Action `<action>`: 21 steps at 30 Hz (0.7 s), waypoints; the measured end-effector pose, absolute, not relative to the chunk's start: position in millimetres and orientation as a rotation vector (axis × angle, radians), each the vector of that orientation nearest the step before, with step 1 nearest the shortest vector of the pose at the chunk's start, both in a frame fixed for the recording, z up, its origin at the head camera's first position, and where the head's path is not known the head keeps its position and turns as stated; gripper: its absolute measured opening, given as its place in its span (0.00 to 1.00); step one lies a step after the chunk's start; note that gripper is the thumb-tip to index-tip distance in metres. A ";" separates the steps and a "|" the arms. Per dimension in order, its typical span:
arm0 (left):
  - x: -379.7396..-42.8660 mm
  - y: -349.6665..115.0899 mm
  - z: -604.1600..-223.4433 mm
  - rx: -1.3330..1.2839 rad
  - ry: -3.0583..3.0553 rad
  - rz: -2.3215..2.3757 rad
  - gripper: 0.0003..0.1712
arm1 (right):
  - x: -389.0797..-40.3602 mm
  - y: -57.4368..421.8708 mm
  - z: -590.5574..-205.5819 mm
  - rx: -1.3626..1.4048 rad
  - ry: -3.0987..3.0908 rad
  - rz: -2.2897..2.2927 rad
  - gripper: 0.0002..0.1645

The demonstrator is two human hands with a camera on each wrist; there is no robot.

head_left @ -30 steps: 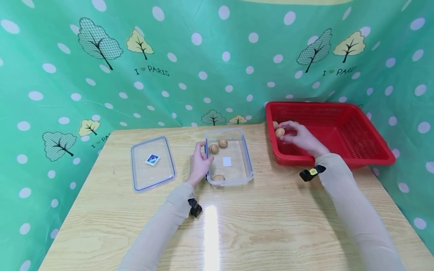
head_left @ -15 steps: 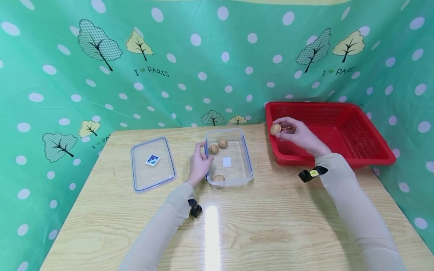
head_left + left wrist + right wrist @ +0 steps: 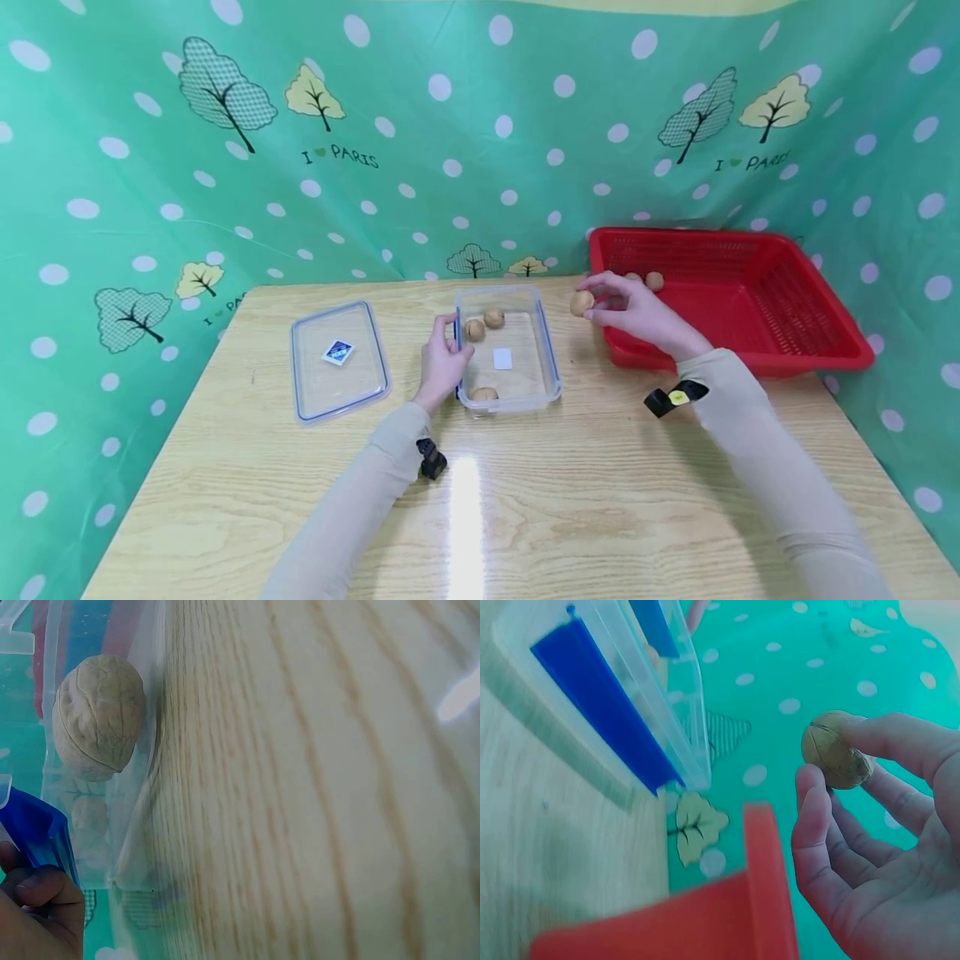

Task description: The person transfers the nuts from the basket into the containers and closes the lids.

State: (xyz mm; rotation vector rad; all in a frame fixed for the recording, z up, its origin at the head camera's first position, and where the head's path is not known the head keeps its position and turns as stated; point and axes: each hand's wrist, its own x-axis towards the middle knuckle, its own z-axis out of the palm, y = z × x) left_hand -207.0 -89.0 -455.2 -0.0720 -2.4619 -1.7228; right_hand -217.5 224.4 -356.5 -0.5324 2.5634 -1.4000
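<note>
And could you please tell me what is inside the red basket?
Two walnuts show inside the red basket, toward its far left; the right hand partly covers one. Whatever lies behind that hand cannot be seen.

The walnut (image 3: 582, 303) looks rough, the table (image 3: 585, 500) glossy wood.

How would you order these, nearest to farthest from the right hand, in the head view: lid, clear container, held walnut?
1. Held walnut, pinched in the right hand.
2. Clear container, to the left of that hand.
3. Lid, farther left, past the left hand.
</note>
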 end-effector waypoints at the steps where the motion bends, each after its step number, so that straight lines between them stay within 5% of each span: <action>1: -206.8 -89.2 -454.9 -0.071 -2.463 -1.724 0.33 | -216.8 221.0 -357.3 -0.557 2.552 -1.401 0.30; 21: -206.5 -89.4 -453.0 -0.062 -2.472 -1.718 0.33 | -212.3 162.5 -388.1 -0.873 2.321 -1.413 0.23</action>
